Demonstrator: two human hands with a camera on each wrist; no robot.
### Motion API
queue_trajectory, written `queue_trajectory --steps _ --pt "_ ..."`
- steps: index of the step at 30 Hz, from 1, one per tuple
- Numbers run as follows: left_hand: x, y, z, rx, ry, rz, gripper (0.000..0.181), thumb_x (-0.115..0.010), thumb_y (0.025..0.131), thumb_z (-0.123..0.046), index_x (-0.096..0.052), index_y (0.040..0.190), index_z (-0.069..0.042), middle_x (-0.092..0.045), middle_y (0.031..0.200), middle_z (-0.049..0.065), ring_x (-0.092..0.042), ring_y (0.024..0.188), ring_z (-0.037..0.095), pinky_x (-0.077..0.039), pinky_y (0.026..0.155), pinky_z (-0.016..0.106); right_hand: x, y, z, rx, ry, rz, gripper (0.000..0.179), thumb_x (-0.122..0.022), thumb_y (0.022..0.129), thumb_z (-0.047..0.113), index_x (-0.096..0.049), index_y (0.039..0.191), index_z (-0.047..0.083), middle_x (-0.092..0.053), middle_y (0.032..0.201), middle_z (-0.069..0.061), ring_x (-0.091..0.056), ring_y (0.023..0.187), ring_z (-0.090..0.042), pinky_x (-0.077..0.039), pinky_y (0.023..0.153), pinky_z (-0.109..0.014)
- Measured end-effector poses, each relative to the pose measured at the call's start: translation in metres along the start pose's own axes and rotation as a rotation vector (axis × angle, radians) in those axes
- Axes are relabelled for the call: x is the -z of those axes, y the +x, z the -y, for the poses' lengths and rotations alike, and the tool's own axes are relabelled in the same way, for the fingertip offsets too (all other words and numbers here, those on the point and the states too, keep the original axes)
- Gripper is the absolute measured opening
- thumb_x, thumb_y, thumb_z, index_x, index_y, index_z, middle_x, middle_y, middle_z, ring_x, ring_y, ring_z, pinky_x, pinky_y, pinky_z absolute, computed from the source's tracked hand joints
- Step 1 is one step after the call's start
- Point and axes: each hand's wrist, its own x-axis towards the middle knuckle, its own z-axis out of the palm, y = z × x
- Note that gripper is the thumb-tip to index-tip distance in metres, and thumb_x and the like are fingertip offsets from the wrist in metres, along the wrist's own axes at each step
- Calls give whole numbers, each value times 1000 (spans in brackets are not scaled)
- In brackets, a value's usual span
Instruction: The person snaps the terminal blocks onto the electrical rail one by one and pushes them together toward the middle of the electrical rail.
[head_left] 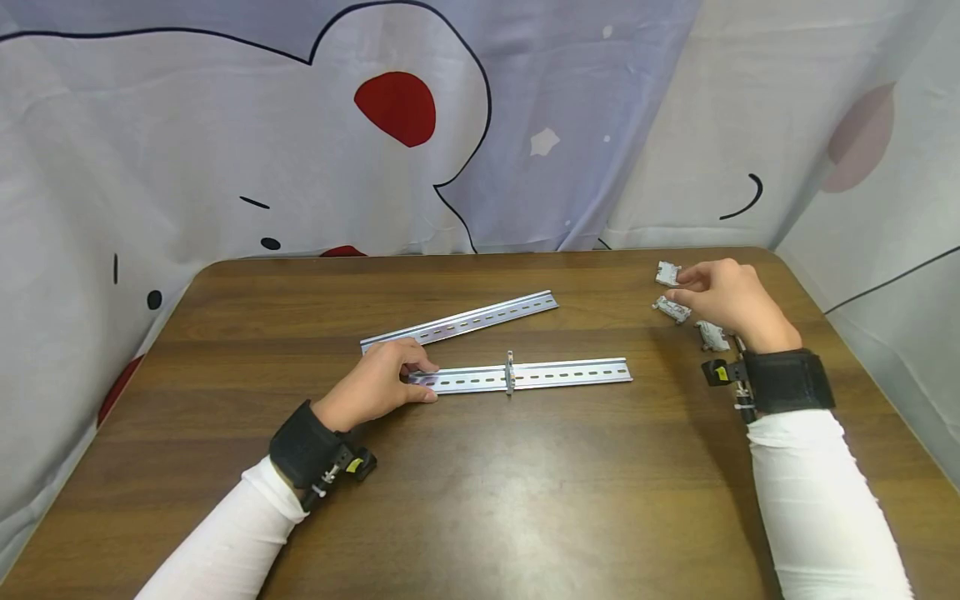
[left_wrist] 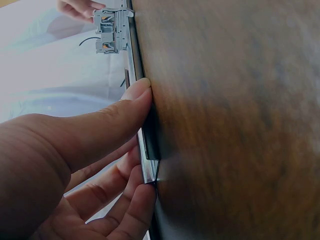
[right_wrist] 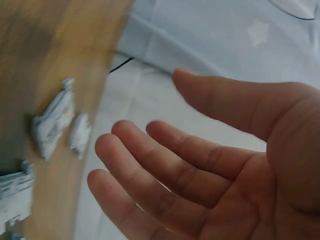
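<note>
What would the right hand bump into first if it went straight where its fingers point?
Probably the farthest grey block, which looks just ahead of the right hand. The hand's height is hard to tell, so it might pass over instead.

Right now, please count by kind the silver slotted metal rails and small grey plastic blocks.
Silver slotted metal rails: 2
Grey block standing on a rail: 1
Loose grey blocks: at least 3 (perhaps another, partly hidden)
Total: at least 6
</note>
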Motion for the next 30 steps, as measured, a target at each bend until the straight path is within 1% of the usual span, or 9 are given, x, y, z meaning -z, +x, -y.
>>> queue_trajectory --steps 4,7,10,16,20,24,26,27,30 --pt "0 -1 0 3 0 3 29 -86 74 -20 -76 98 -7 -65 88 3 -57 80 21 -44 71 30 -6 9 -13 -13 -16 51 53 -67 92 24 -53 132 -7 -61 122 -29 -59 110 -45 -44 91 -58" --pt "0 -1 -1 10 0 5 30 -86 74 -20 -76 99 -7 -65 88 3 -57 80 21 -44 71 30 -11 14 -21 -19 -43 94 53 -65 92 19 -49 134 -9 -53 129 -33 -52 115 -49 -42 93 -60" --pt "0 -1 -1 14 -2 3 31 -86 74 -20 -76 100 -8 -65 89 2 -57 81 20 -44 72 31 -17 18 -26 -19 -81 110 51 -63 93 17 -49 133 -11 -53 128 -36 -51 115 -52 -41 93 -61" --pt "-1 -1 0 -3 -7 -12 31 -87 73 -18 -76 99 -7 -66 88 3 -59 81 20 -46 72 31 -32 24 -29 -9 -145 68 46 -64 91 14 -55 127 -13 -55 122 -37 -52 110 -49 -42 90 -60" --pt "0 -1 -1 5 -7 -7 31 -87 73 -18 -76 100 -7 -65 89 2 -58 81 20 -46 72 31 -38 26 -29 -16 -166 32 43 -64 89 11 -58 125 -11 -55 120 -36 -52 108 -48 -42 88 -60" --pt "0 -1 -2 12 -5 -1 31 -86 74 -19 -76 100 -7 -65 89 3 -58 81 20 -45 72 31 -40 27 -28 -19 -168 -6 25 -64 87 8 -69 106 -7 -63 100 -28 -56 88 -41 -46 75 -53" --pt "1 -1 -2 12 -6 0 30 -86 74 -19 -76 100 -7 -65 89 3 -58 81 20 -45 72 31 -40 26 -28 -21 -161 -19 20 -65 86 8 -70 99 -6 -64 93 -24 -55 80 -36 -46 69 -48" --pt "1 -1 -2 11 -4 0 30 -86 74 -19 -76 100 -7 -65 89 3 -58 81 20 -46 72 31 -40 26 -28 -26 -156 -20 19 -67 85 8 -70 97 -6 -65 91 -22 -56 79 -34 -46 68 -46" --pt "1 -1 -2 7 -7 -3 30 -86 74 -18 -76 100 -7 -65 89 3 -58 82 20 -45 72 31 -39 26 -27 -40 -129 -9 29 -70 83 7 -66 108 -9 -66 100 -25 -60 87 -36 -47 74 -49"
